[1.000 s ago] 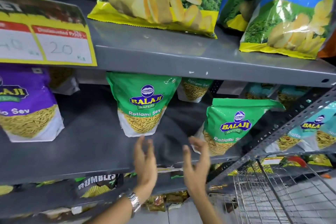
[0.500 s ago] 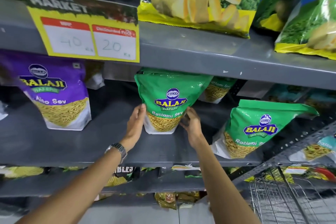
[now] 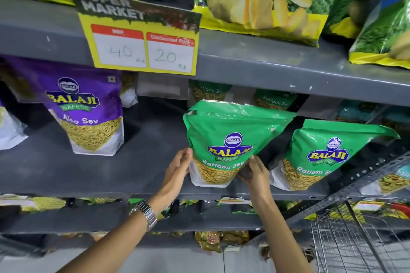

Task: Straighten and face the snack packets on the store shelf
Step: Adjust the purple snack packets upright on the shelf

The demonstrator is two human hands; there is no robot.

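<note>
The left hand (image 3: 177, 167) and the right hand (image 3: 255, 172) grasp the green packet (image 3: 230, 139) by its lower sides, upright on the grey shelf (image 3: 88, 170).

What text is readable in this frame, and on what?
"SUPER MARKET", "40", "20": yellow price sign; its red header print is too blurred.
"BALAJI WAFERS", "Aloo Sev": purple packet.
"BALAJI WAFERS", "Ratlami Sev": green packet between the hands.
"BALAJI WAFERS", "Ratlami S", cut off: second green packet.
"Ratlami S": packets behind.
Lower shelf labels: unreadable.
</note>
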